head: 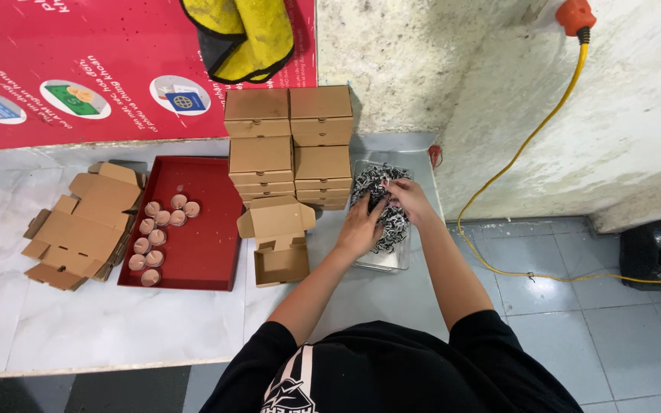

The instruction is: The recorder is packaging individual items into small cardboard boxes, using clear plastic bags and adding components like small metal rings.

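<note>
Both hands (384, 214) in shredded paper (380, 191); clear tub (392, 260).

The open cardboard box (281, 241) is the landmark. Behind it, stacked closed boxes (290, 145) make a wall. Left of it, the red tray (208, 252) with small round cups (161, 229) blocks the way. Right of it sits the clear bin (392, 260). In front of it, white table (116, 321) lies bare.

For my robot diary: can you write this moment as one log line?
left hand: in shredded paper | right hand: same | clear tray | open box beside
</note>
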